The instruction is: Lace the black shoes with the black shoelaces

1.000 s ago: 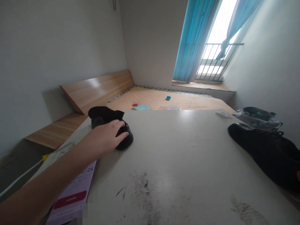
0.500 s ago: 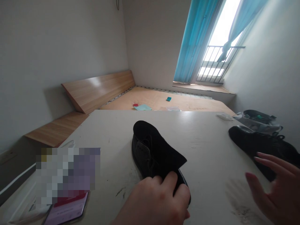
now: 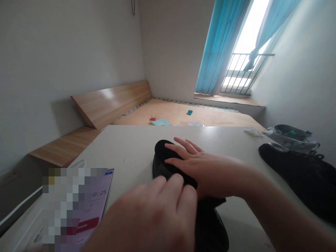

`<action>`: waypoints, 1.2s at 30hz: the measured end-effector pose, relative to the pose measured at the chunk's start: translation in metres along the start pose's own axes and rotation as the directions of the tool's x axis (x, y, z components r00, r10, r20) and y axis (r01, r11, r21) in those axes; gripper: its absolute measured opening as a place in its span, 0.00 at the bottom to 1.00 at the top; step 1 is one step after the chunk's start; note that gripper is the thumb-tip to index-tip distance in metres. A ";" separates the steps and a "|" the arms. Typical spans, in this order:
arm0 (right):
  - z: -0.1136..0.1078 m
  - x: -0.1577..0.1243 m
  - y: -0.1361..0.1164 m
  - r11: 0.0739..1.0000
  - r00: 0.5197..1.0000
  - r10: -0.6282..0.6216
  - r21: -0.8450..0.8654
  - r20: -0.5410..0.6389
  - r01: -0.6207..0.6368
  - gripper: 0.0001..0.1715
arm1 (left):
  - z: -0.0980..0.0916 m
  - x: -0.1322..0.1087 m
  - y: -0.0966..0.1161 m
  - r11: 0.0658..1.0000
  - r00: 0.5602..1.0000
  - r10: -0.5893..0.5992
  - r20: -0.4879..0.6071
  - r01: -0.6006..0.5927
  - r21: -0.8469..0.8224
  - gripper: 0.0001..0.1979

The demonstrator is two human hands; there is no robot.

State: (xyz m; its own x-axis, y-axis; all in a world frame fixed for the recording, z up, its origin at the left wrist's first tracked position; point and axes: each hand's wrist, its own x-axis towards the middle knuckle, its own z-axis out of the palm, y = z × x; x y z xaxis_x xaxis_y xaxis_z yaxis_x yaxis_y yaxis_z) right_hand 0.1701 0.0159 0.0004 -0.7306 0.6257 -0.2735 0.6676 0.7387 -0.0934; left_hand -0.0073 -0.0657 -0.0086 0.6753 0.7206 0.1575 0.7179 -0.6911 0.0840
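On the white table a black lace-up shoe [image 3: 213,227] stands in front of me, its toe end hidden under hands. Across its top lies a flat black piece shaped like an insole [image 3: 160,147], rounded at the far end. My right hand [image 3: 189,159] rests on this piece with fingers spread, reaching across from the right. Nearer to me, my left hand [image 3: 160,210] is closed at the shoe's left side, its curled fingers seeming to grip the shoe; the fingertips are hidden. A second black lace-up shoe [image 3: 296,171] lies at the right.
A phone [image 3: 98,199] displaying 0:25 lies at the left, partly pixelated, beside a white plastic bag [image 3: 28,227]. Clear plastic packaging [image 3: 253,132] and a see-through bag [image 3: 294,138] are at the far right. Beyond the table [image 3: 131,140] is a bed [image 3: 223,117] with small items.
My right hand has moved left from beside the second shoe onto the black insole-like piece. My left hand has shifted slightly, and the near shoe has moved a little right.
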 end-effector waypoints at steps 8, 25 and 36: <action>0.014 0.022 0.000 0.933 0.950 -0.088 0.310 -0.298 0.183 0.23 | -0.016 0.026 -0.038 0.942 0.899 -0.330 0.288 0.335 0.031 0.23; 0.003 -0.007 0.117 0.740 0.888 0.375 0.491 0.266 -0.460 0.17 | -0.011 0.033 -0.050 0.943 0.909 -0.285 0.303 0.322 -0.081 0.20; -0.008 0.001 0.051 0.876 0.955 0.290 0.417 -0.054 -0.242 0.22 | -0.007 0.031 -0.061 0.933 0.928 -0.227 0.297 0.294 -0.207 0.11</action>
State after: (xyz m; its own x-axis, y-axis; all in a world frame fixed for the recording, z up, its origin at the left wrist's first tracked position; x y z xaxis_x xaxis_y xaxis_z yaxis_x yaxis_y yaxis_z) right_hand 0.2027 0.0561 0.0034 -0.5122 0.8256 -0.2368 0.8216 0.3907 -0.4151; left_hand -0.0316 -0.0019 -0.0021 0.5138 0.8419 -0.1648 0.8335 -0.4444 0.3283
